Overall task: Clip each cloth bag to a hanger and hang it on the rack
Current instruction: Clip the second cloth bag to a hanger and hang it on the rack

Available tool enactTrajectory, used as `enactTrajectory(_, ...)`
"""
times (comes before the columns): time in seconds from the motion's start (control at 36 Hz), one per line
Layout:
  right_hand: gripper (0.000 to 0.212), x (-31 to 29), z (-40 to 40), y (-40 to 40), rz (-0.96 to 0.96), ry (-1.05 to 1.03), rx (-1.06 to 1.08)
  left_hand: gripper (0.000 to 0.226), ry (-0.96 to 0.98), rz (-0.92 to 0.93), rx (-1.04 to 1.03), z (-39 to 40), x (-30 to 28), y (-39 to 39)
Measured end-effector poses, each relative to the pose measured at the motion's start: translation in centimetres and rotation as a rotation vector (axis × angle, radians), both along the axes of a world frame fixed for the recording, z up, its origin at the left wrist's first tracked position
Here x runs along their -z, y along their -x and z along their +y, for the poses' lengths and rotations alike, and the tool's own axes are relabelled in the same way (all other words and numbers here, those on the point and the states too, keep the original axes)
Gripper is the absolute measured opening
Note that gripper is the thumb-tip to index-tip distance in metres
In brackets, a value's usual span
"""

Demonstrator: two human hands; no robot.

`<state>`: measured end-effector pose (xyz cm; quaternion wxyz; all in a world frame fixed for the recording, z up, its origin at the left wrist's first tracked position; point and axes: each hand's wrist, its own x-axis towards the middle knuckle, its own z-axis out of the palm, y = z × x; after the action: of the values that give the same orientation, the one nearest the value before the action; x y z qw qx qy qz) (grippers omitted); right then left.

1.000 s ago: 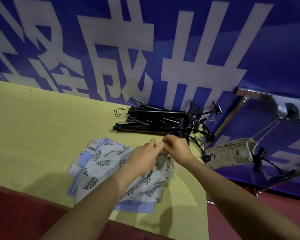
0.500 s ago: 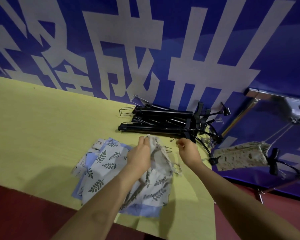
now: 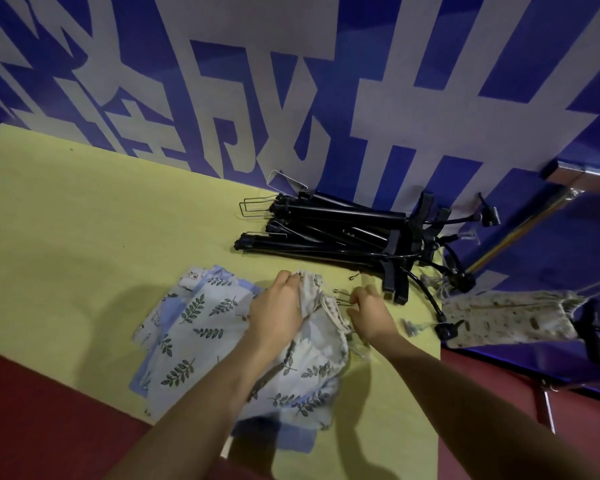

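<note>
Yellow table (image 3: 84, 237); blue banner (image 3: 499, 46), white characters; red floor (image 3: 32, 427).

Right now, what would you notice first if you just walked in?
Probably the two hands in the middle: the left hand grips a leaf-print cloth bag while the right hand pinches a metal clip. Behind them lies a pile of black hangers on the yellow table, below a big blue banner.

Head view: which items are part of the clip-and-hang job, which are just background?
Job:
top cloth bag, gripped by left hand
wire clip, pinched by right hand
bag stack
black hangers
rack
hung bag

Background:
banner
yellow table
</note>
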<state>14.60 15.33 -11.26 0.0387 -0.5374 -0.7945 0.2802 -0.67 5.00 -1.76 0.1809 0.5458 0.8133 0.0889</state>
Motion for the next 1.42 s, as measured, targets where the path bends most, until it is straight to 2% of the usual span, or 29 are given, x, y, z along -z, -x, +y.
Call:
enactTrajectory(0.11, 0.007, 0.2, 0.2, -0.2, 0.051, -0.013, -0.007, 0.057, 0.002, 0.005, -0.004, 0.1, 0.3, -0.2)
enactTrajectory(0.36, 0.017, -0.4, -0.6, -0.3, -0.005, -0.021, -0.086, 0.058, -0.030, -0.051, 0.048, -0.2, -0.3, -0.6)
enactTrajectory(0.42, 0.016, -1.0, -1.1, -0.5, 0.078, -0.027, -0.018, 0.060, -0.050, -0.080, 0.063, -0.4, -0.4, -0.6)
enactTrajectory(0.53, 0.013, -3.2, -2.8, -0.5, 0.373, -0.027, 0.157, 0.063, -0.073, -0.105, 0.118, -0.7, -0.7, -0.7)
enactTrajectory(0.67, 0.009, -6.8, -3.7, 0.3, 0.569, -0.162, 0.148, 0.064, -0.065, -0.156, 0.134, -0.5, -1.6, -0.8)
enactTrajectory(0.75, 0.007, -8.6, -4.1, 0.5, 0.521, -0.199, -0.032, 0.068, -0.057, -0.188, 0.116, -0.1, -2.2, -0.2)
enactTrajectory(0.83, 0.011, -9.1, -4.5, 0.4, 0.353, -0.231, -0.202, 0.069, -0.053, -0.181, 0.115, 0.0, -2.9, 0.8)
enactTrajectory(0.94, 0.017, -9.2, -5.4, 0.9, 0.167, -0.291, -0.282, 0.068, -0.071, -0.183, 0.146, -0.4, -3.5, 1.5)
enactTrajectory(1.06, 0.017, -9.5, -5.8, 2.1, 0.167, -0.325, -0.307, 0.068, -0.093, -0.220, 0.141, -0.8, -3.5, 1.9)
enactTrajectory(1.25, 0.007, -10.2, -3.8, 3.3, 0.427, -0.308, -0.146, 0.061, -0.161, -0.208, 0.021, 0.4, -3.2, 2.2)
enactTrajectory(1.42, 0.023, -10.5, 0.8, 4.1, 0.181, -0.224, -0.106, 0.044, -0.125, -0.127, -0.035, 2.8, -3.7, 2.3)
